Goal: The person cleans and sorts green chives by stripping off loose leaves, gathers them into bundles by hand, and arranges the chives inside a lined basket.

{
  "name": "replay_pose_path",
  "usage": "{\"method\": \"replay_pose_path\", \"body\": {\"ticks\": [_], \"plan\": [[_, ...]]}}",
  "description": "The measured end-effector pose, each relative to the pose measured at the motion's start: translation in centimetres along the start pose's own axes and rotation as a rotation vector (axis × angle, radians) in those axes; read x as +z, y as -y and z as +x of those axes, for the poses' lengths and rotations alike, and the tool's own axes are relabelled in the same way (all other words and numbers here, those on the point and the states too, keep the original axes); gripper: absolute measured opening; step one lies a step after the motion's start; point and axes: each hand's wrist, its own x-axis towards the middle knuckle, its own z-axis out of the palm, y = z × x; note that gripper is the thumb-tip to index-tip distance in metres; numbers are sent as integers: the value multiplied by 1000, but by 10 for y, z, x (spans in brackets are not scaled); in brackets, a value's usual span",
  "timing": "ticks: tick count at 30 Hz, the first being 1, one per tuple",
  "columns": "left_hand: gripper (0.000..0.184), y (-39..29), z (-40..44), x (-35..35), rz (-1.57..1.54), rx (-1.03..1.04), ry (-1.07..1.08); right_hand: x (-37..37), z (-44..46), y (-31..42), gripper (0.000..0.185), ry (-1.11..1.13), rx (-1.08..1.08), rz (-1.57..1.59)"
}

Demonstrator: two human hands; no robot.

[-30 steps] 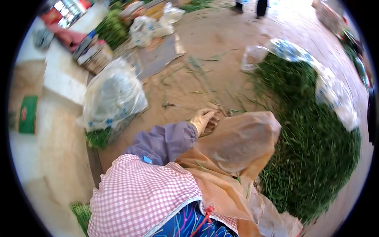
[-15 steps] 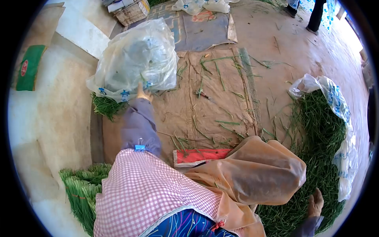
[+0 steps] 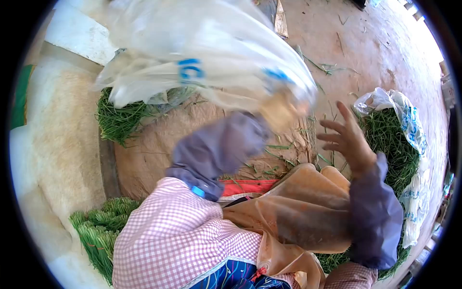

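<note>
A big clear plastic bag (image 3: 216,53) with blue print is stretched across the top of the view, smeared by motion. My left hand (image 3: 281,111) grips its right edge; the fingers are blurred. To the right of it my right hand (image 3: 353,139) is raised with its fingers spread, holding nothing. Under the bag's left end lies a heap of chive-like green stalks (image 3: 120,115), partly covered by plastic. A larger heap of the same greens (image 3: 392,139) lies by my right arm, on another blue-printed plastic sheet (image 3: 415,127).
Bundled green stalks (image 3: 98,231) stand at my lower left beside a pale wall (image 3: 62,164). A brown mat (image 3: 149,168) with loose stalks lies before me. An orange-brown cover (image 3: 298,212) drapes my knees, behind which is a red strip (image 3: 248,187).
My left hand has swung right, pulling the plastic bag across the mat and uncovering more greens at the left. My right hand has risen from the lower right heap.
</note>
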Motion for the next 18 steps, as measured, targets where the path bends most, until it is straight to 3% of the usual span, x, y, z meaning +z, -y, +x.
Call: {"method": "replay_pose_path", "body": {"ticks": [2, 3, 4, 5, 7, 8, 10, 11, 12, 13, 14, 15, 16, 17, 18], "plan": [[18, -67, 0, -32, -604, -200, 114, 17, 41, -23, 63, -57, -9, 148], [20, -85, -3, -29, -798, -373, 297, 23, 52, -35, 64, -103, -67, 163], [21, -93, -10, -30, -892, -454, 364, 16, 57, -45, 55, -4, -78, 154], [23, -100, -18, -31, -984, -538, 429, 11, 58, -52, 51, -60, 23, 10], [19, -137, -57, 31, -1118, -323, 393, -5, 67, -55, 43, -159, 191, -294], [23, -138, -69, 10, -1137, -286, 235, -23, 74, -56, 35, -221, 134, -323], [26, -126, -93, -14, -1251, -218, 31, -89, 82, -61, 22, -401, -71, -278], [26, -120, -105, -7, -1347, -190, -22, -132, 84, -58, 26, -532, -225, -199], [28, -111, -118, 3, -1443, -162, -74, -166, 72, -31, 31, -720, -103, -336], [31, -98, -139, 26, -1474, -236, 228, -253, 67, -26, 41, -830, -9, -366], [33, -82, -166, 54, -1567, -447, 335, -323, 54, -27, 50, -842, -137, -199], [35, -67, -193, 82, -1652, -680, 417, -405, 36, -18, 51, -697, -70, 51], [30, -29, -184, 79, -1458, -728, 500, -410, 9, 5, 52, -755, -88, 4], [27, -12, -231, 148, -799, -818, 400, -408, -19, 31, 53, -802, -105, -102], [28, 25, -213, 147, -584, -424, 65, -413, -50, 57, 54, -845, -102, -241]]}}
